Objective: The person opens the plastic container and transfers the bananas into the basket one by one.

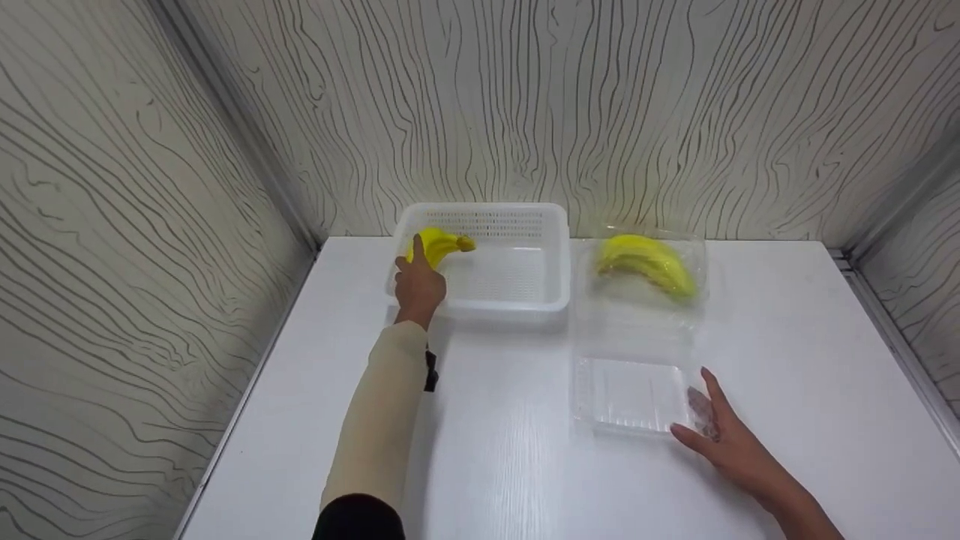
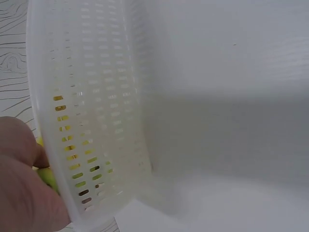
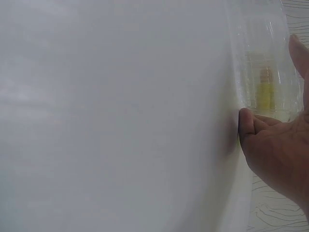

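From my remote seat, I see the left hand (image 1: 421, 287) over the near left corner of the white perforated plastic basket (image 1: 502, 306), fingers curled on a yellow curved banana (image 1: 441, 244) at the basket's left end. Right of the basket, a clear hinged plastic box (image 1: 637, 394) lies spread flat, presumably so its far half stays accessible; another yellow banana (image 1: 649, 262) rests there. Nearer the person than the basket, the right hand (image 1: 735, 448) has thumb and 1 finger wide apart by the box's near half, I judge to steady light plastic. I can't tell how firmly: its other fingers blur through the clear wall. The left wrist view offers me only slits of yellow and green through the basket, hiding the grip's underside.
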Demonstrator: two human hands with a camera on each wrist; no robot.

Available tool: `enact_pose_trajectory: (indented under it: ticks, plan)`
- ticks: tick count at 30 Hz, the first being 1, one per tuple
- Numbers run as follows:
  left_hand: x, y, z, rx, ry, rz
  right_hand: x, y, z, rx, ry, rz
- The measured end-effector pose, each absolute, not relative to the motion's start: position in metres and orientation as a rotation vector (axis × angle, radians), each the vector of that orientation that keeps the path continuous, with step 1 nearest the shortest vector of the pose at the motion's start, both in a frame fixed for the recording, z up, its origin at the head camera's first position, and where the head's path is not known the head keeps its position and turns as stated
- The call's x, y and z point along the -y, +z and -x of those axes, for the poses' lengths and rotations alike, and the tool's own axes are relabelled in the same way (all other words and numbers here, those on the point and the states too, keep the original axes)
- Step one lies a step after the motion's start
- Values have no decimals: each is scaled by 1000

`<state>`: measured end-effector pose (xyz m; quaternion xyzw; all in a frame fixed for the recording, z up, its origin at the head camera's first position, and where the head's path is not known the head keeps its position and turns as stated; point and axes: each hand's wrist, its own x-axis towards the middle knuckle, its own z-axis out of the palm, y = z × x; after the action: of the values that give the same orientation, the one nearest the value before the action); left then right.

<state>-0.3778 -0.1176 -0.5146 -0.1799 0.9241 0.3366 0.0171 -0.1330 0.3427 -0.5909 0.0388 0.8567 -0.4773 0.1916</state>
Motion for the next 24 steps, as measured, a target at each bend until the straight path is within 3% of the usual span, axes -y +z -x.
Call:
enact_pose_trajectory:
  ticks: [11, 24]
  plan:
    - [121, -519, 384, -2849, 821, 472, -343, -592, 130, -2407, -1366, -88]
    - [124, -522, 386, -2852, 870, 507, -344, -593, 132, -2394, -1357, -120]
